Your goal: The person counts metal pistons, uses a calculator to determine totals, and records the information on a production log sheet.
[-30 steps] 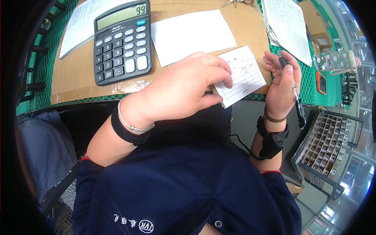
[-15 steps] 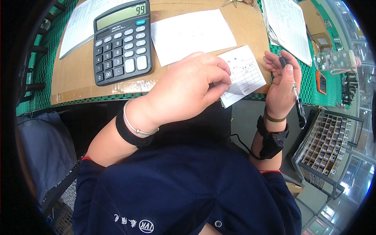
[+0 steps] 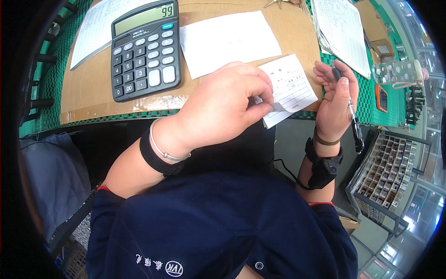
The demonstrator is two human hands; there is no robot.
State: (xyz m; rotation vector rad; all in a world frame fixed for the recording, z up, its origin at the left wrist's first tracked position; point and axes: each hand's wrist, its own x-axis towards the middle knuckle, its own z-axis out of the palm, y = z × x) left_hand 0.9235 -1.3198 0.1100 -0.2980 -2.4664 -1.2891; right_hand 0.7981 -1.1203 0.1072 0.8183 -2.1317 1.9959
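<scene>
A small pad of printed forms (image 3: 297, 90) is lying at the near edge of the brown board (image 3: 88, 95), with its lower corner projecting past that edge, and its top sheet is bowing upward near the left side. The left hand (image 3: 225, 102) is pinching that sheet by its edge between thumb and fingertips; whether one leaf or several are sitting in the pinch, the view is not showing. If several are being gripped, they could be turning or tearing together; the cause would be thin leaves clinging to one another. Because no other hand is pressing on the pad, a pull on the sheet could also be dragging the whole pad sideways or over the edge. The right hand (image 3: 333, 104), just beside the pad's right side, is holding a black pen (image 3: 356, 130) loosely under the thumb, with the fingers half curled; a slack hold of this kind could be letting the pen slip, or its upper end could be marking a form by accident. Beyond the pad, a loose white sheet (image 3: 230, 44) is lying near the left hand, and a calculator (image 3: 145, 51) is standing farther left; a wide sweep of that forearm could be shifting the sheet or pressing a key.
</scene>
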